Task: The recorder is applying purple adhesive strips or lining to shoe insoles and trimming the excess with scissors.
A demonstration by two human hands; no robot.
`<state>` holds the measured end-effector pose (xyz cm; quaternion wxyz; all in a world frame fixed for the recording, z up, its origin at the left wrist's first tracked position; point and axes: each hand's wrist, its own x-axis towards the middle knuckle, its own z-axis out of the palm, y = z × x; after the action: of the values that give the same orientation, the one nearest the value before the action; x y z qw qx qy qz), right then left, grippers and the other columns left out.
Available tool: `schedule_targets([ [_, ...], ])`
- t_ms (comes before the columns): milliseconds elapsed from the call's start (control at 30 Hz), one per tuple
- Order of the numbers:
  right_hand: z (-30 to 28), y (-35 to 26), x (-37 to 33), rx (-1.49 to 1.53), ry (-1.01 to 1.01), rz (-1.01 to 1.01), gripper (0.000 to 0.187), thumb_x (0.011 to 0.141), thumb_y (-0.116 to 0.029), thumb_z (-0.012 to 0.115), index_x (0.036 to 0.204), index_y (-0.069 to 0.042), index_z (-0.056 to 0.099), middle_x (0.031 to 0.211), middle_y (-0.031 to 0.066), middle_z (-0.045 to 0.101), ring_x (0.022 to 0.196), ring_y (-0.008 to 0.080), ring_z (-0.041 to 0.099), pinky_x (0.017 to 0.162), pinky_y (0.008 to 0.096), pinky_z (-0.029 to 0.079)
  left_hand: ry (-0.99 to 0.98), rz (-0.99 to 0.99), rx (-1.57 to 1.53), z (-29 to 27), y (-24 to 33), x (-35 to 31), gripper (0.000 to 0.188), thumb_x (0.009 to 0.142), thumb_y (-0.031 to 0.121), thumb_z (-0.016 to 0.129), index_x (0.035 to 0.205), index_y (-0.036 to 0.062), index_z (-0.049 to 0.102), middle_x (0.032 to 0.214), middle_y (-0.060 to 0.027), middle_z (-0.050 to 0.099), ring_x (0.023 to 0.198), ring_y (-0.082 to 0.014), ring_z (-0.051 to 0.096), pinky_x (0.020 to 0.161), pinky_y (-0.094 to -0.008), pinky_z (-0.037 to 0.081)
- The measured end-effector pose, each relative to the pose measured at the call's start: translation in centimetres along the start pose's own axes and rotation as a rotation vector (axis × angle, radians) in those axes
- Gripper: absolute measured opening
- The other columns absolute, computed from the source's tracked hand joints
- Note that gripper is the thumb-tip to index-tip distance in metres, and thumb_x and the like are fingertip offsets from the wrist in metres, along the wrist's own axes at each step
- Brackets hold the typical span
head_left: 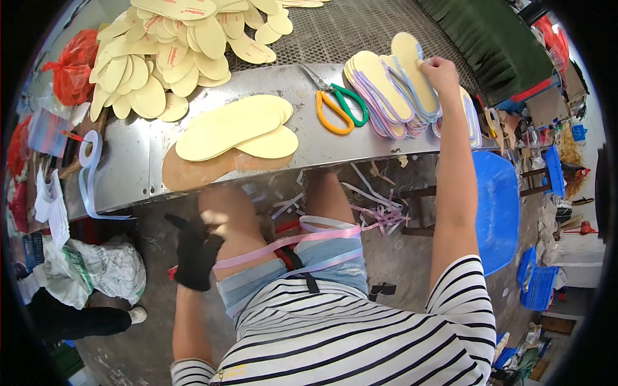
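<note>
My right hand (pixel 440 73) reaches over the right side of the metal table and pinches the edge of a pale yellow insole (pixel 407 56) with lilac-blue edging. Under and beside it lies a stack of edged insoles (pixel 380 80). My left hand (pixel 199 248), in a black glove that leaves the fingertips bare, hangs above my left thigh. Motion smears its fingers, so what they hold cannot be told. Pink and lilac ribbon (pixel 283 243) lies across my lap. Scissors (pixel 338 106) with one orange and one green handle rest open-bladed left of the stack.
Plain yellow insoles (pixel 235 125) lie on a brown sheet (pixel 187 170) at the table's front edge. A large heap of insoles (pixel 174 58) fills the far left. A ribbon roll (pixel 90 148) hangs at the left edge. A blue plastic stool (pixel 499 206) stands at right.
</note>
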<state>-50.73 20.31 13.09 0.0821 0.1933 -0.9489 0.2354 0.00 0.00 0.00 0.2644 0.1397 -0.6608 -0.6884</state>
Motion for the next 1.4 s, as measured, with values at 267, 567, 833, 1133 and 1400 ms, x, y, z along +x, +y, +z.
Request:
schedule_targets([
  [267,-3.4,-6.6,-10.3,0.661,-0.109,-0.155,0.014,0.08,-0.018,0.063,0.079,-0.004,0.061,0.064,-0.0042,0.053,0.058,0.0024,0.044,0.051,0.0208,0.034,-0.227,-0.268,-0.237,16.1,5.6,16.2,0.028,0.09,0.025,0.054,0.11,0.0055,0.056,0.09,-0.0058,0.06,0.071,-0.0096,0.055,0.055,-0.0225,0.045],
  [567,2.1,-9.3,-19.7,1.658,-0.597,0.177,0.013,0.089,-0.018,0.057,0.087,-0.006,0.057,0.068,-0.0053,0.052,0.059,0.0018,0.046,0.051,0.0164,0.034,0.108,-0.038,-0.301,17.5,6.0,15.2,0.021,0.087,0.017,0.057,0.099,0.0005,0.061,0.085,-0.0019,0.063,0.074,-0.0059,0.055,0.064,-0.0219,0.045],
  [833,3.2,-12.3,-22.3,1.446,-0.429,0.0,0.007,0.089,-0.01,0.054,0.088,-0.003,0.051,0.075,-0.003,0.055,0.067,0.002,0.05,0.06,0.0174,0.042,0.318,0.087,-0.056,16.4,5.5,13.8,0.018,0.087,0.017,0.058,0.08,0.0009,0.056,0.065,0.0003,0.054,0.06,-0.0054,0.045,0.053,-0.025,0.039],
  [1133,4.8,-11.0,-23.7,1.336,-0.446,-0.119,0.016,0.082,-0.007,0.062,0.092,-0.004,0.05,0.079,-0.0017,0.055,0.074,0.0051,0.051,0.068,0.02,0.041,0.333,-0.011,-0.033,14.8,5.2,14.2,0.016,0.087,0.018,0.057,0.086,0.0022,0.057,0.066,-0.001,0.056,0.056,-0.0068,0.048,0.048,-0.024,0.039],
  [1400,1.4,-3.6,-9.4,0.413,0.208,-0.225,0.021,0.075,-0.008,0.065,0.089,0.0,0.053,0.07,0.0068,0.058,0.062,0.0118,0.054,0.056,0.0272,0.042,-0.178,-0.356,0.133,7.1,3.1,7.2,0.017,0.089,0.017,0.055,0.099,0.0039,0.058,0.076,-0.0019,0.059,0.063,-0.0083,0.055,0.052,-0.0201,0.042],
])
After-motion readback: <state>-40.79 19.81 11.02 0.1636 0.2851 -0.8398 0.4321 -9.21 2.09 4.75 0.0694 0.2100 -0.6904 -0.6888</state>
